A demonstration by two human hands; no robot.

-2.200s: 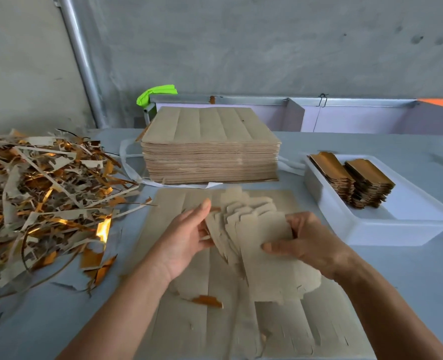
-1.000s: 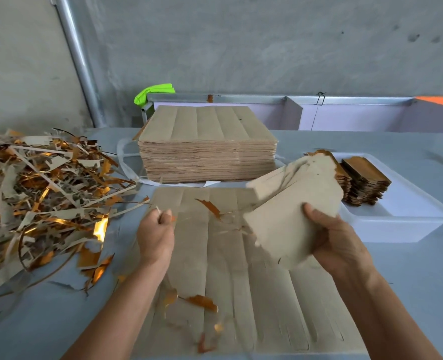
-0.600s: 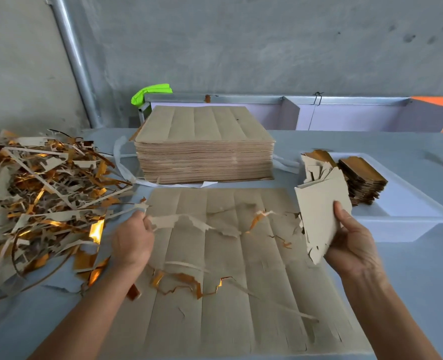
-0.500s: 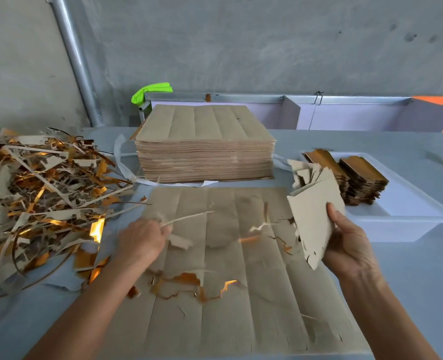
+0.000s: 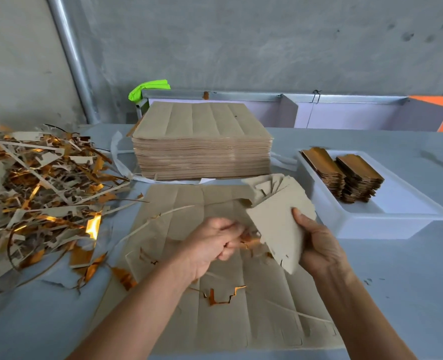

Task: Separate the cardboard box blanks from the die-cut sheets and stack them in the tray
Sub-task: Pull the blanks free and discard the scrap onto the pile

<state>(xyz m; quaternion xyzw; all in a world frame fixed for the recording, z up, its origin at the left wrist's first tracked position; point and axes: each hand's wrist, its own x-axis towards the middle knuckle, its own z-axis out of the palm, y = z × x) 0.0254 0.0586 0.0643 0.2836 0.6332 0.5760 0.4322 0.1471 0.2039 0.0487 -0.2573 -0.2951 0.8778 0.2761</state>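
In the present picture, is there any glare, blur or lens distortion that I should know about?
Head view: a bright glare spot sits on a gold foil strip in the scrap pile; the left hand looks slightly motion-blurred, the right hand and its held blanks sharper; the wide lens bends the pipe and the table; light is soft, with faint shadows.

Matt grey-brown cardboard blanks (image 5: 280,219) show rough, torn edges — the same dull board as the tall sheet stack (image 5: 202,141). Right of that stack, a smooth, faintly glossy white plastic tray (image 5: 371,222) holds blanks faced in shiny gold foil (image 5: 345,170). Left of it, foil-backed scrap (image 5: 41,193) glints — behind, a galvanised metal pipe (image 5: 72,58).
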